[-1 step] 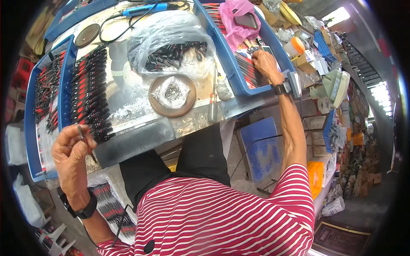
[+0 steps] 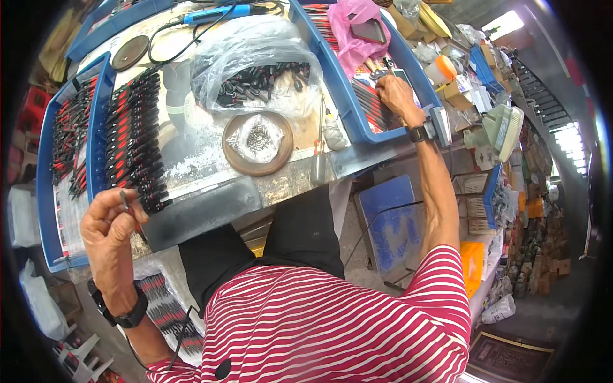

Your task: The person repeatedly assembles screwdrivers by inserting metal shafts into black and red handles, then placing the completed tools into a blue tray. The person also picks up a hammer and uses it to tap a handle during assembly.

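Observation:
Pinched in my left hand [image 2: 110,226] is a slender red-and-dark piece [image 2: 129,205] with a narrow metal-looking end, held at the near end of a row of black-and-red handled pieces [image 2: 133,137]. My right hand [image 2: 399,99] reaches into the right blue tray [image 2: 356,121]. Its fingers are curled down beside small metal and dark items, and what they grip is hidden. Under that hand lie dark, red-edged rods [image 2: 370,105]. Between my hands, a round wooden dish [image 2: 284,153] holds small metal screws [image 2: 258,137] on clear plastic.
A clear plastic bag [image 2: 255,45] spills black parts behind the dish. A screwdriver [image 2: 318,163] lies at the table's front edge. The left blue tray [image 2: 45,185] holds more red-and-black pieces. A pink bag [image 2: 348,48] sits in the right tray; a blue corded tool [image 2: 223,13] lies at the back.
My left hand has shifted slightly to the right with the slender piece, toward the row's near end. My right hand stays in place.

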`<action>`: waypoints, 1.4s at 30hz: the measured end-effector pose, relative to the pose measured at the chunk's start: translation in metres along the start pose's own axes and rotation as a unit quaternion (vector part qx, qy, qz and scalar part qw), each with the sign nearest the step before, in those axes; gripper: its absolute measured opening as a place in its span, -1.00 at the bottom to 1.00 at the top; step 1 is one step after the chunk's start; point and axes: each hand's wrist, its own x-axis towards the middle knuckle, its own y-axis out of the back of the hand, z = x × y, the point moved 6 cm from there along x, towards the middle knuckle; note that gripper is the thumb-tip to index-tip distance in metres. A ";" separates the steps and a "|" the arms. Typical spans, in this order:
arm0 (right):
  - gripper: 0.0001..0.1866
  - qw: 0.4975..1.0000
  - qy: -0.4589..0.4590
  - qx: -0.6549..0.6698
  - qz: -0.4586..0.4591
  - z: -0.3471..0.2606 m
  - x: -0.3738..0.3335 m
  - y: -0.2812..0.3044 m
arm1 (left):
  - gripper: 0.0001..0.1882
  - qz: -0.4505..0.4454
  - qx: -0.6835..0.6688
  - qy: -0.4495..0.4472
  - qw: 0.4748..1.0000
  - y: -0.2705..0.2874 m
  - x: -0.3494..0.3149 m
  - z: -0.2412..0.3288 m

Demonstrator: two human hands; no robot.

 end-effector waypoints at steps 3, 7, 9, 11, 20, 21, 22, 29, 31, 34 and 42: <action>-0.85 1.000 0.017 -0.025 -0.003 -0.003 0.002 -0.002 | -0.62 -0.011 -0.016 0.011 1.000 -0.012 -0.005 -0.007; -0.85 0.995 0.035 -0.091 -0.028 -0.005 0.004 -0.004 | -0.64 -0.011 -0.028 0.021 0.999 -0.020 -0.010 -0.013; -0.88 0.995 0.036 -0.089 -0.028 -0.005 0.005 -0.004 | -0.65 -0.007 -0.029 0.035 0.999 -0.023 -0.016 -0.016; -0.90 0.995 0.047 -0.084 -0.016 -0.006 0.006 -0.004 | -0.70 -0.018 -0.035 0.037 0.999 -0.029 -0.019 -0.020; -0.85 0.997 0.031 -0.067 -0.025 0.003 0.006 -0.007 | -0.77 -0.032 -0.072 0.069 0.995 -0.039 -0.029 -0.029; -0.84 0.997 0.037 -0.068 -0.022 0.003 0.005 -0.005 | -0.77 -0.032 -0.072 0.080 0.994 -0.039 -0.030 -0.030; -0.83 0.997 0.041 -0.071 -0.012 0.003 0.005 -0.004 | -0.77 -0.035 -0.078 0.075 0.993 -0.041 -0.031 -0.029; -0.74 0.997 -0.027 -0.072 -0.015 0.014 -0.005 0.003 | -0.77 -0.040 -0.077 0.068 0.994 -0.055 -0.030 -0.026; -0.74 0.995 -0.032 -0.085 0.034 0.009 -0.011 0.017 | -0.77 -0.030 -0.082 0.090 0.992 -0.058 -0.030 -0.028; -0.66 0.992 -0.028 0.063 0.109 -0.010 -0.029 0.057 | -0.79 -0.014 -0.113 0.100 0.988 -0.063 -0.029 -0.035; -0.49 0.794 -0.016 0.594 0.128 -0.153 -0.121 0.114 | -0.82 -0.016 -0.179 0.104 0.978 -0.076 -0.026 -0.047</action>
